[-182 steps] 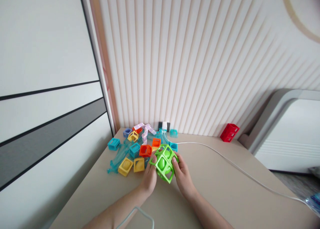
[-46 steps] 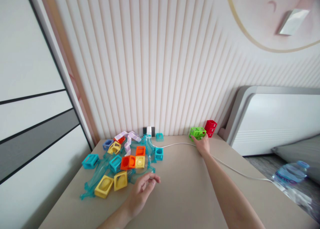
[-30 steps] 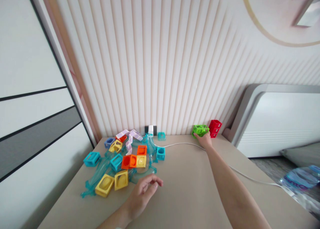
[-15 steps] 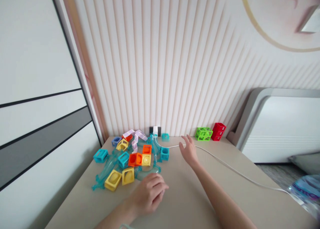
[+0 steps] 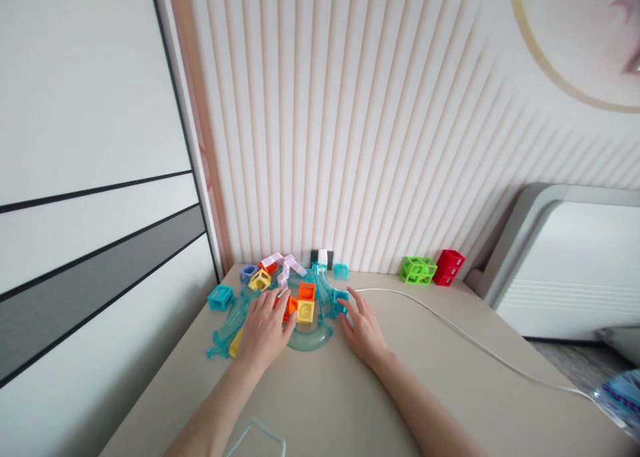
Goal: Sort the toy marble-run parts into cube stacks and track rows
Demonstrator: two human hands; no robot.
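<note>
My left hand (image 5: 264, 325) reaches over the pile of toy pieces, palm down with its fingers spread. Its fingertips lie over orange-red cube blocks (image 5: 293, 306), and partly cover them. A yellow cube block (image 5: 305, 312) and an orange cube block (image 5: 307, 291) sit just right of those fingers. My right hand (image 5: 363, 326) has its fingers apart at a teal cube block (image 5: 339, 302); I cannot tell whether they grip it. Clear teal curved tubes (image 5: 311, 340) lie between and around the hands. A yellow block (image 5: 236, 344) is mostly hidden by my left hand.
Lilac zigzag pieces (image 5: 287, 268) and a blue block (image 5: 248, 274) lie at the back of the table (image 5: 325, 404). Green blocks (image 5: 418, 270) and stacked red blocks (image 5: 449, 268) stand by the wall. A white cable (image 5: 465, 334) crosses the right side.
My left hand has moved forward over the pile and its fingers have spread. My right hand has come left to the teal cube block. The view has shifted slightly.
</note>
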